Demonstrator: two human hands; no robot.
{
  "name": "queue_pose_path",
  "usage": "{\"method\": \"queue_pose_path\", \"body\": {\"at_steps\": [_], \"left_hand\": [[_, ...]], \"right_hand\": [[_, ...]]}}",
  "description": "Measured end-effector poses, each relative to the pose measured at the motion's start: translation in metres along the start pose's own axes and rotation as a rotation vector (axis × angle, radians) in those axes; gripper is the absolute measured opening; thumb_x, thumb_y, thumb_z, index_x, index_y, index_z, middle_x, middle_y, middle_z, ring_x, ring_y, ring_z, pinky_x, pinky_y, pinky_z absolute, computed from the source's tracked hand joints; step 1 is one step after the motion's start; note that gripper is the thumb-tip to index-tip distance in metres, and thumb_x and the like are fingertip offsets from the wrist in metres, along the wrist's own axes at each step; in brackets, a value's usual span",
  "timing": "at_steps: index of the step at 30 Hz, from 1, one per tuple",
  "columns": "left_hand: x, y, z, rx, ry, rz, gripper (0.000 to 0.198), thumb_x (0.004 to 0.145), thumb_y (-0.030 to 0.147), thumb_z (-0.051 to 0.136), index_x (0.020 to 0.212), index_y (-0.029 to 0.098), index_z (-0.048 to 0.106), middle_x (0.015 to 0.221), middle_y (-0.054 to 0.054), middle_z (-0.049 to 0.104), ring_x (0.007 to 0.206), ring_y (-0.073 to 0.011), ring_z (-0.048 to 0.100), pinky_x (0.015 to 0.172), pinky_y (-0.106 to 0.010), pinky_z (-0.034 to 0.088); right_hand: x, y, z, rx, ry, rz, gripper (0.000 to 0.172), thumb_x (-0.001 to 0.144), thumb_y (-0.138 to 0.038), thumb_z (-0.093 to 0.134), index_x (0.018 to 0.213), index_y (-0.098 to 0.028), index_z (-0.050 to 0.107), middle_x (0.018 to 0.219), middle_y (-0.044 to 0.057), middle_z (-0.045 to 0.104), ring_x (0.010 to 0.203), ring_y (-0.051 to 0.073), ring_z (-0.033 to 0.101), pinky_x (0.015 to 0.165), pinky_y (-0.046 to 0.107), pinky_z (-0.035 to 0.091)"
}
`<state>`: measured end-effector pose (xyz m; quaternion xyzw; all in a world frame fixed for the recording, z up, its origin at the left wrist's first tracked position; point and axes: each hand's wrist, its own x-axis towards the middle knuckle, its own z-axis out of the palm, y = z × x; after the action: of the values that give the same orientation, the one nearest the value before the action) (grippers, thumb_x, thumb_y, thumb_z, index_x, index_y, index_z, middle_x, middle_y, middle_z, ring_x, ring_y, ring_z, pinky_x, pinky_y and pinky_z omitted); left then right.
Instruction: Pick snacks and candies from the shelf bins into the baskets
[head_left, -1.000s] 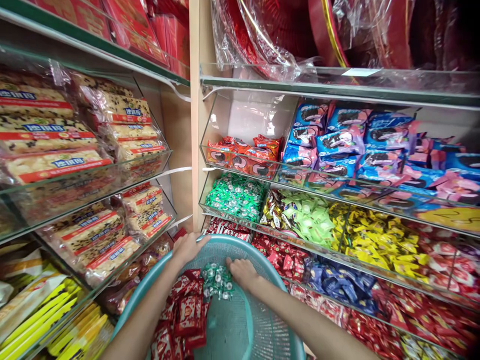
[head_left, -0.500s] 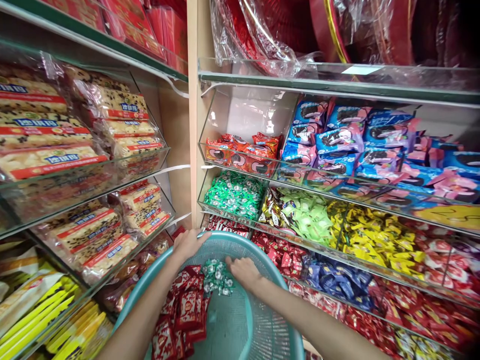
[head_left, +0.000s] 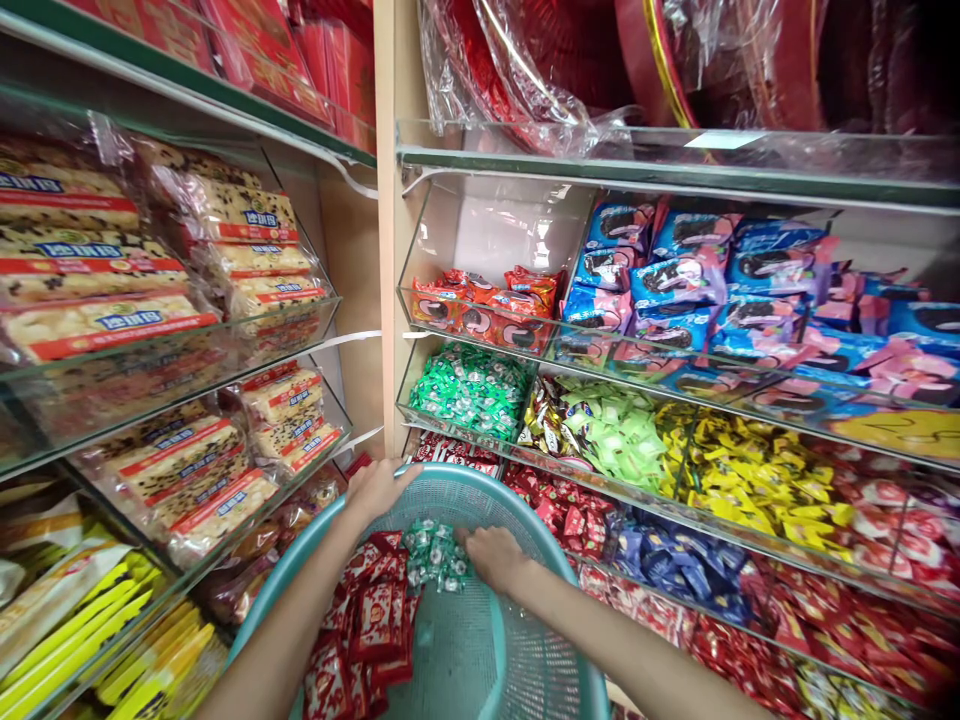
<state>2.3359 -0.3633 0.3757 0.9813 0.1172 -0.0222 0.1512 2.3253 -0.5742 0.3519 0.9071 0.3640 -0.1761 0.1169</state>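
A teal plastic basket (head_left: pixel 577 570) with mesh sides stands in front of me. My left hand (head_left: pixel 379 490) is closed over its far-left rim. Inside the basket, my right hand (head_left: pixel 495 555) is at the right edge of a small heap of green-wrapped candies (head_left: pixel 435 555). Its fingers are curled, and the tips are hidden, so whatever they hold cannot be seen. Red packets (head_left: pixel 379 615) lie piled on the basket's left side, touching the green heap. Part of the teal basket floor shows at the front.
Glass shelves surround the basket. A bin of green candies (head_left: pixel 471 390) is just behind it, with light green (head_left: pixel 611 430) and yellow candies (head_left: pixel 757 480) to the right. Packaged snack bars (head_left: pixel 187 460) fill the left shelves. A wooden post (head_left: pixel 388 250) stands at the corner.
My right hand has shifted slightly right and down, uncovering a little more of the green candies. My left hand stays on the rim.
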Motion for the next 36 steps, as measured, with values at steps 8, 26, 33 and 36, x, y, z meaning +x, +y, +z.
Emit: {"method": "queue_pose_path", "body": {"at_steps": [8, 26, 33, 36], "left_hand": [[-0.003, 0.004, -0.004, 0.007, -0.015, 0.014, 0.072, 0.079, 0.073, 0.023, 0.112, 0.025, 0.065, 0.108, -0.015, 0.07, 0.102, -0.035, 0.063, 0.082, -0.041, 0.047], [-0.008, -0.001, -0.002, 0.003, 0.019, 0.003, 0.069, 0.08, 0.071, 0.023, 0.104, 0.025, 0.068, 0.105, -0.013, 0.071, 0.098, -0.0327, 0.065, 0.08, -0.039, 0.048], [-0.007, -0.011, -0.002, -0.01, 0.048, 0.004, 0.067, 0.081, 0.07, 0.023, 0.099, 0.026, 0.069, 0.102, -0.013, 0.072, 0.097, -0.0358, 0.065, 0.078, -0.043, 0.048], [-0.006, -0.014, -0.002, -0.009, 0.052, 0.005, 0.066, 0.081, 0.07, 0.023, 0.1, 0.026, 0.068, 0.101, -0.014, 0.072, 0.097, -0.0366, 0.064, 0.078, -0.044, 0.048]], "right_hand": [[-0.01, -0.011, 0.003, 0.1, -0.23, -0.208, 0.024, 0.066, -0.018, 0.074, 0.09, -0.021, 0.07, 0.083, 0.004, 0.072, 0.079, 0.024, 0.068, 0.061, 0.027, 0.05], [0.019, 0.033, -0.16, 0.193, 0.735, 0.05, 0.02, 0.092, -0.029, 0.044, 0.104, -0.02, 0.057, 0.106, 0.007, 0.058, 0.088, 0.017, 0.058, 0.069, 0.025, 0.041], [0.046, 0.044, -0.167, -0.016, 0.627, 0.123, 0.02, 0.094, -0.026, 0.037, 0.104, -0.02, 0.054, 0.111, 0.008, 0.054, 0.093, 0.019, 0.059, 0.071, 0.026, 0.044], [0.052, 0.045, -0.165, -0.041, 0.611, 0.12, 0.022, 0.094, -0.027, 0.035, 0.105, -0.02, 0.053, 0.111, 0.008, 0.054, 0.093, 0.02, 0.059, 0.07, 0.028, 0.045]]}}
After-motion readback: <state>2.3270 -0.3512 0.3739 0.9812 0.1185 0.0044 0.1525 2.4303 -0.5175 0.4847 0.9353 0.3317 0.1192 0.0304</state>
